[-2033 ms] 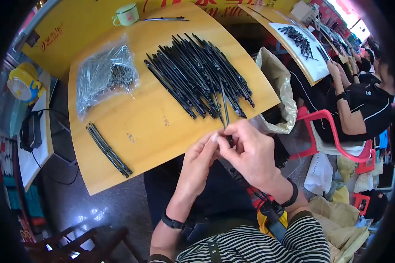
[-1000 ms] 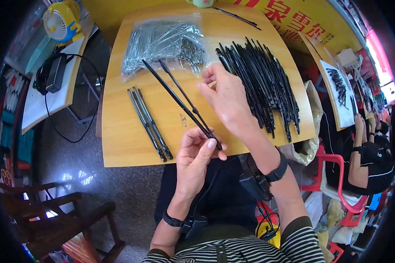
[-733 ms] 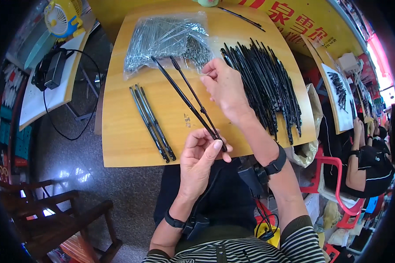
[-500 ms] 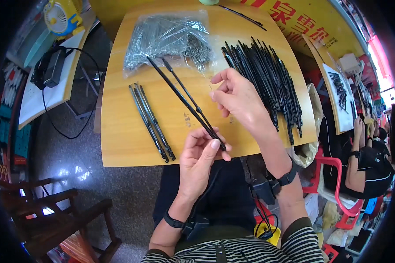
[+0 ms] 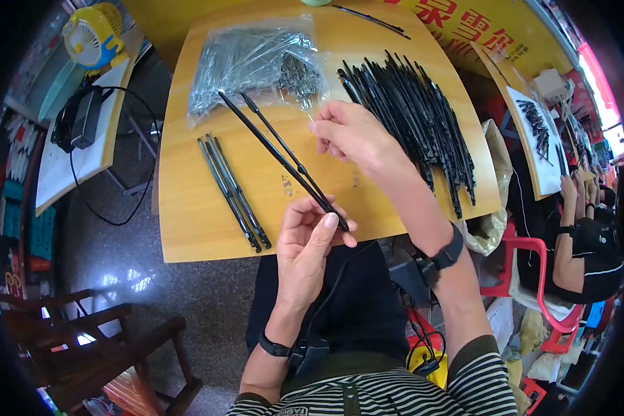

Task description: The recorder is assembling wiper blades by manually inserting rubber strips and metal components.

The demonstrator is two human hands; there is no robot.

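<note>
My left hand (image 5: 306,239) is closed around the lower ends of a pair of slender black rods (image 5: 277,154), which slant up and left over the table. One has a thicker joint partway along. My right hand (image 5: 353,135) is in a pinch above the table, with a thin silvery wire (image 5: 310,118) just showing at the fingertips. Close beyond it lies a clear plastic bag (image 5: 253,66) full of thin metal wires. To the left rest several dark, glossy rods (image 5: 232,194) side by side. A large pile of black rods (image 5: 409,114) lies right of my right hand.
The wooden table (image 5: 201,239) has a lone black rod (image 5: 371,21) at its far edge. A side table (image 5: 83,156) at left bears a black power adapter (image 5: 88,118) and a small fan (image 5: 90,38). At right are a red plastic chair (image 5: 527,243) and another person's arm (image 5: 568,243).
My right hand has moved left and toward the bag, its fingers more closed. My left hand still holds the rods in nearly the same pose. The whole view has shifted slightly.
</note>
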